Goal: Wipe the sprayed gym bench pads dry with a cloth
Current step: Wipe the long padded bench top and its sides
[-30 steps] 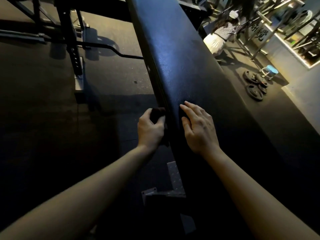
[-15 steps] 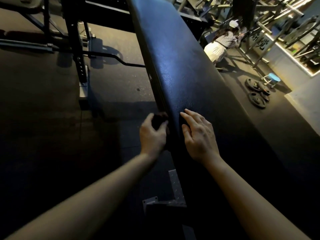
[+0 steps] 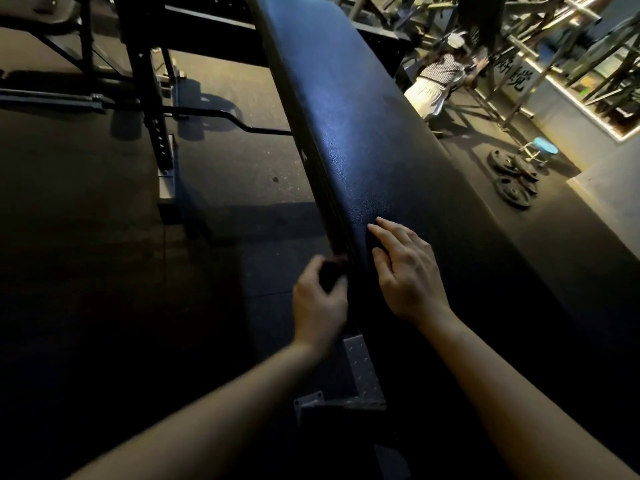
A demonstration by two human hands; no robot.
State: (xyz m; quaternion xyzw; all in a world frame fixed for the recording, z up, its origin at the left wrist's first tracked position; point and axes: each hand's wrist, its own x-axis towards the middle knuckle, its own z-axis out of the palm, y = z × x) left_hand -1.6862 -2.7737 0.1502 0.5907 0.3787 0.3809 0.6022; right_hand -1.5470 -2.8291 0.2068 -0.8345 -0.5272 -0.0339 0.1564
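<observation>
bare left grip and right grip; forearms bare, slender

L hand grips dark cloth at pad edge, R hand flat on top

We're in a gym, folks, dimly lit. A long black bench pad cuts through the middle and a curl bar sits across a steel rack. Weight plates lie on the rubber floor, with machine frames beyond.
</observation>
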